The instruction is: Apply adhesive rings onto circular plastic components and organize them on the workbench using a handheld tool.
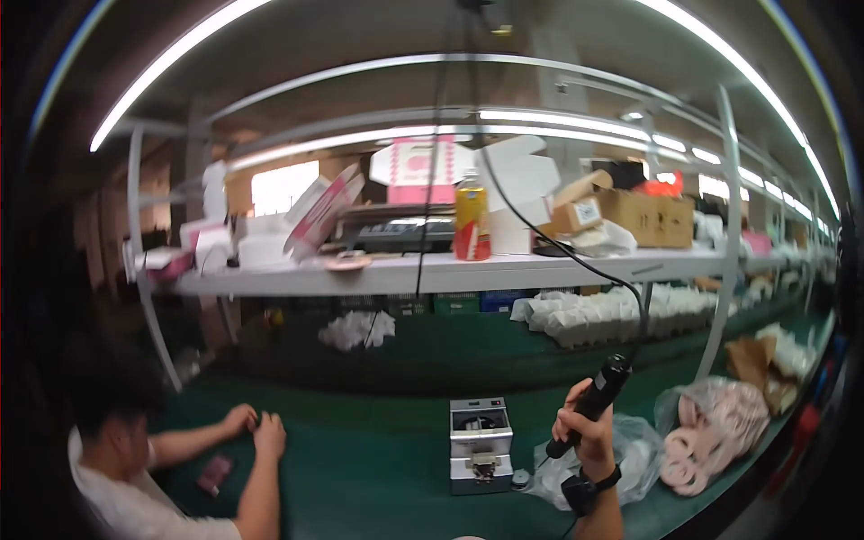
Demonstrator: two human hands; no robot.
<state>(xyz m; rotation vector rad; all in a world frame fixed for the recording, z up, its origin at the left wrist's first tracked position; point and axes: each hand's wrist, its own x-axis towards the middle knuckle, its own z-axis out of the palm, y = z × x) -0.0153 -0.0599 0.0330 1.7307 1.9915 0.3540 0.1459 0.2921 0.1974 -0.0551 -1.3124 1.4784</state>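
My right hand (585, 430) is wrapped round a black electric screwdriver (601, 396), which tilts with its thin bit down and to the left. A black cord runs from its top up toward the ceiling. A black strap with a small box (580, 492) sits on my right wrist. Left of the hand stands a silver screw feeder (481, 447) on the green bench. Beside its base is a small round grey piece (520, 479). Behind my wrist lies a clear plastic bag (641, 459) with pale contents that I cannot make out. My left hand is out of view.
At the left, a co-worker (121, 450) holds both hands together over the bench, near a small dark reddish object (214, 474). A bag of pale pink rings (711, 432) lies at right. The shelf (405, 274) carries boxes and a bottle (471, 216); white wrapped pieces (621, 313) line the back.
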